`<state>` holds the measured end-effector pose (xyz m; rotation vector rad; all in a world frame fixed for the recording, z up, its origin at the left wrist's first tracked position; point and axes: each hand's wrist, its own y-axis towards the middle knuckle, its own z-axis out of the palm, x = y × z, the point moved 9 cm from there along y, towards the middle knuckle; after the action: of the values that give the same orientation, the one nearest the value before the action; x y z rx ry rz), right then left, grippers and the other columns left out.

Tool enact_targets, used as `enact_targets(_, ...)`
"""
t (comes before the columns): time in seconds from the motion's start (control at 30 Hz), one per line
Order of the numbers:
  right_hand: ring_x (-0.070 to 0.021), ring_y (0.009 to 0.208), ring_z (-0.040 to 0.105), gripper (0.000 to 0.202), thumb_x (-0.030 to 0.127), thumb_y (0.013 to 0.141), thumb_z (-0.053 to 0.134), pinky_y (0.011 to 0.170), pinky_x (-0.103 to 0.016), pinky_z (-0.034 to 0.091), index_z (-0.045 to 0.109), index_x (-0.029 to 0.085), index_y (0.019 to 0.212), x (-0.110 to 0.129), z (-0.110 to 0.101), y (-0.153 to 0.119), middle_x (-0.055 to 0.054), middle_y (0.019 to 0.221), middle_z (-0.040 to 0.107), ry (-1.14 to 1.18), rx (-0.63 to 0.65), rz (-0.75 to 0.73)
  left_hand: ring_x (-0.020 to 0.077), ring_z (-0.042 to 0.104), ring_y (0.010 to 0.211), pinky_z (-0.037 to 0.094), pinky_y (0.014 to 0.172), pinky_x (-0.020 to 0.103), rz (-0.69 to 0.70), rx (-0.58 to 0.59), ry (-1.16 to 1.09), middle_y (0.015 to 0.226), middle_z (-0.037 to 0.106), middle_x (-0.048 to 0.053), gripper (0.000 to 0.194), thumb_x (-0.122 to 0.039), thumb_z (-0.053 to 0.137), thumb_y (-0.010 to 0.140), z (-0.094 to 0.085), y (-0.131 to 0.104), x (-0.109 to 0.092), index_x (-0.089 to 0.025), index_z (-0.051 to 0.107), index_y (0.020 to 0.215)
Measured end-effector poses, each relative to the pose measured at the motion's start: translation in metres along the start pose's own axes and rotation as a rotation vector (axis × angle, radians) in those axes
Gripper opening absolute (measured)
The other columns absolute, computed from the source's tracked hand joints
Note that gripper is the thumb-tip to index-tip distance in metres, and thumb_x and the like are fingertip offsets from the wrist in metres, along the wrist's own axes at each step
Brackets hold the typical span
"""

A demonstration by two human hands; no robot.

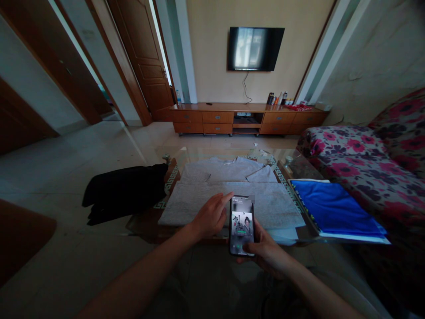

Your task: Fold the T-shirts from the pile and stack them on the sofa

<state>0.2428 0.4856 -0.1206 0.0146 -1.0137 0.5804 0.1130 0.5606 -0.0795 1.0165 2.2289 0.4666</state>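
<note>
My right hand (267, 248) is wrapped round a dark smartphone (241, 239), its thumb lying on the lower part of the lit screen. A picture with a figure and brush-style writing fills the middle of that screen. From the left, my left hand (210, 215) reaches to the phone's top left edge with a finger stretched out; it holds nothing, and some of its fingers are partly hidden. Below and beyond both hands, a grey T-shirt (192, 199) is spread on the glass coffee table (308, 166), with its lower part apparently folded up.
Folded black cloth (124, 190) lies at the table's left edge, and blue folded cloth (335, 208) at its right. A flowered sofa (352, 146) stands to the right. Farther off are a wooden TV cabinet (217, 117) and a wall-mounted television (255, 48).
</note>
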Motion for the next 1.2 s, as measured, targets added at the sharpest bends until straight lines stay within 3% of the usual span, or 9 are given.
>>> enact_targets(0.23, -0.0297, 0.105, 0.069, 0.085, 0.012, 0.071, 0.082, 0.066, -0.037, 0.062, 0.038, 0.03, 0.141, -0.0019, -0.0017, 0.0029, -0.007, 0.121, 0.066, -0.054, -0.013, -0.015, 0.0282, 0.051, 0.135, 0.046, 0.113, 0.053, 0.013, 0.006, 0.006, 0.144, 0.055, 0.015, 0.065, -0.012, 0.044, 0.095, 0.0002, -0.0007, 0.0002, -0.023, 0.029, 0.157)
enact_targets(0.5, -0.0262, 0.098, 0.068, 0.087, 0.003, 0.067, 0.073, 0.068, -0.039, 0.062, 0.038, 0.032, 0.142, -0.0047, -0.0044, 0.0014, -0.003, 0.115, 0.066, 0.004, -0.034, 0.007, 0.0271, 0.052, 0.133, 0.046, 0.112, 0.051, 0.008, 0.001, 0.001, 0.142, 0.055, 0.016, 0.065, -0.01, 0.044, 0.094, 0.002, -0.0013, 0.0016, -0.021, 0.031, 0.157)
enact_targets(0.73, -0.026, 0.101, 0.066, 0.095, 0.002, 0.064, 0.071, 0.071, -0.041, 0.061, 0.035, 0.035, 0.146, -0.0094, -0.0087, 0.0021, -0.005, 0.122, 0.064, 0.043, -0.044, 0.02, 0.027, 0.055, 0.128, 0.048, 0.109, 0.05, 0.022, -0.003, 0.004, 0.136, 0.058, 0.015, 0.062, -0.011, 0.045, 0.095, 0.0002, -0.0004, -0.0005, -0.021, 0.034, 0.155)
enact_targets(1.2, -0.0294, 0.106, 0.066, 0.091, 0.003, 0.063, 0.07, 0.071, -0.041, 0.061, 0.041, 0.033, 0.143, -0.0082, -0.0073, 0.002, -0.006, 0.123, 0.064, 0.022, -0.032, 0.022, 0.0267, 0.057, 0.124, 0.049, 0.107, 0.05, 0.034, -0.006, 0.0, 0.133, 0.059, 0.015, 0.061, -0.01, 0.044, 0.094, -0.0001, 0.0003, -0.0013, -0.021, 0.035, 0.154)
